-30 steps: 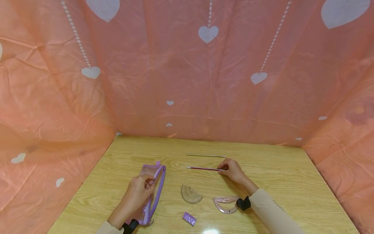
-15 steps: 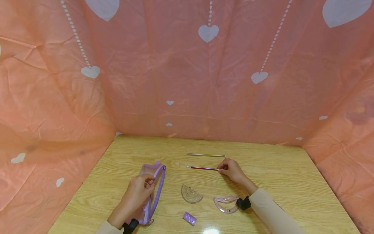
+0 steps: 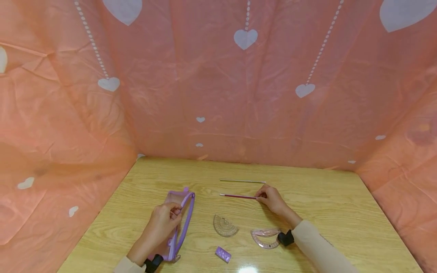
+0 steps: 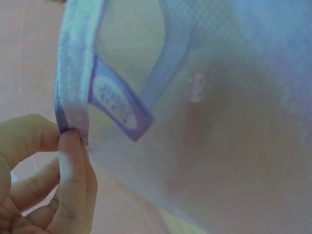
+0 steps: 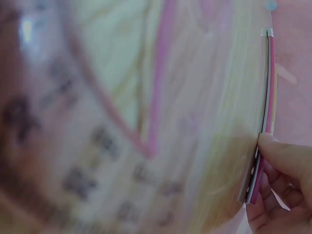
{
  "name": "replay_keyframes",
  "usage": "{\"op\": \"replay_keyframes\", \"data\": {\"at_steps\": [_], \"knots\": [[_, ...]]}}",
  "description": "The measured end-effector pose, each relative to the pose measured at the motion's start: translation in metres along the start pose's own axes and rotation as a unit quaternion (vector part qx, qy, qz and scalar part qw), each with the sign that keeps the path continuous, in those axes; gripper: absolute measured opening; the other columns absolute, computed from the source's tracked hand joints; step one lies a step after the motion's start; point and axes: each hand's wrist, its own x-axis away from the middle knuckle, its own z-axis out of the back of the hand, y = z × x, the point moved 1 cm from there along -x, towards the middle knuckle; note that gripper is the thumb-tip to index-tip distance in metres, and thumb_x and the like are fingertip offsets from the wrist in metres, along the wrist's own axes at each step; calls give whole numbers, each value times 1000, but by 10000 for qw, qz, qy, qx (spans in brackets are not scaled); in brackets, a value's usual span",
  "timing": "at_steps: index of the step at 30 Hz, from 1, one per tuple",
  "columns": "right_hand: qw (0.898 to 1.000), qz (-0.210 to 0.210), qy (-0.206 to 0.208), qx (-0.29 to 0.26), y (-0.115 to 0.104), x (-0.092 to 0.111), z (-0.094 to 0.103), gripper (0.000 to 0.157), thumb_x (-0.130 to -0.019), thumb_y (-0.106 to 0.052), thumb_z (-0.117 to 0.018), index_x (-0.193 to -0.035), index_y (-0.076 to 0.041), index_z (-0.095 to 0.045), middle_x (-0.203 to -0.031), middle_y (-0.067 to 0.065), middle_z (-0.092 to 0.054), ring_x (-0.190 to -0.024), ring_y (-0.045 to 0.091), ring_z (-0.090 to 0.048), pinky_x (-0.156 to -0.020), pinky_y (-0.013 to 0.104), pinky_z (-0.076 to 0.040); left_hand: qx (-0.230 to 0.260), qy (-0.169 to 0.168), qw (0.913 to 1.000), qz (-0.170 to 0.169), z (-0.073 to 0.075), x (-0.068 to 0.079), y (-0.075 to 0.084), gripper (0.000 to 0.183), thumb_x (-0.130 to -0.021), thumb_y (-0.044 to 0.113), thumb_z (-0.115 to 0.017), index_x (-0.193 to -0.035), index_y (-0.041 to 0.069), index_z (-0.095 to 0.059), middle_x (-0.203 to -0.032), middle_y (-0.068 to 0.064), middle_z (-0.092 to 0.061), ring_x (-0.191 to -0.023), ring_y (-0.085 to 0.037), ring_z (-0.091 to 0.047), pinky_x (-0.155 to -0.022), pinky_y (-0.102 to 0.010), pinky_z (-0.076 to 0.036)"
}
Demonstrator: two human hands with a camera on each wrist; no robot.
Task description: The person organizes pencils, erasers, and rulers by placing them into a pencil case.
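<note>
To the left of the clear half-circle protractor [image 3: 225, 226], which serves as the landmark here, a mesh pencil pouch [image 3: 173, 245] with purple trim lies with its long zipped mouth parted. The person's left hand [image 3: 162, 222] pinches one zip edge [image 4: 78, 73] of that mouth, thumb and finger meeting on the band with no gap to be seen between them. The left wrist view shows the other fingers bent below the pinch, and a purple tag [image 4: 119, 102] with pale lettering, which I cannot read, jutting from the band. A reddish shape with a whitish end shows blurred through the mesh. Beyond the protractor and a little to its right, a dark red striped pencil [image 3: 238, 196] with a pale tip points leftward; the right hand [image 3: 273, 199] holds it near its right end, thumb and fingertips closed together on the shaft. Whether the pencil touches the wooden table [image 3: 307, 189] I cannot tell. Farther beyond the protractor, a yellow-green pencil [image 3: 242, 181] lies roughly parallel to the red one. To the protractor's right, well apart from it, is a pinkish protractor [image 3: 264, 232] with a cut-out middle, large and blurred in the right wrist view, the right wrist's black mount [image 3: 285, 238] just beside it. Nearer the person than the clear protractor lies a small glossy purple block [image 3: 223, 254], set aslant.
</note>
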Motion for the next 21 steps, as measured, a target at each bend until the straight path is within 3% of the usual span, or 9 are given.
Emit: {"op": "replay_keyframes", "data": {"at_steps": [21], "knots": [[9997, 105, -223, 8, -1, 1, 1, 4, -90, 2, -69, -87, 4, -71, -83, 3, -60, -73, 11, -51, -63, 24, -47, -66, 28, 10000, -43, 0, 0, 1, 15, -77, -12, -70, -89, -4, -72, -72, 4, -61, -61, -2, -54, -53, -18, -50]]}}
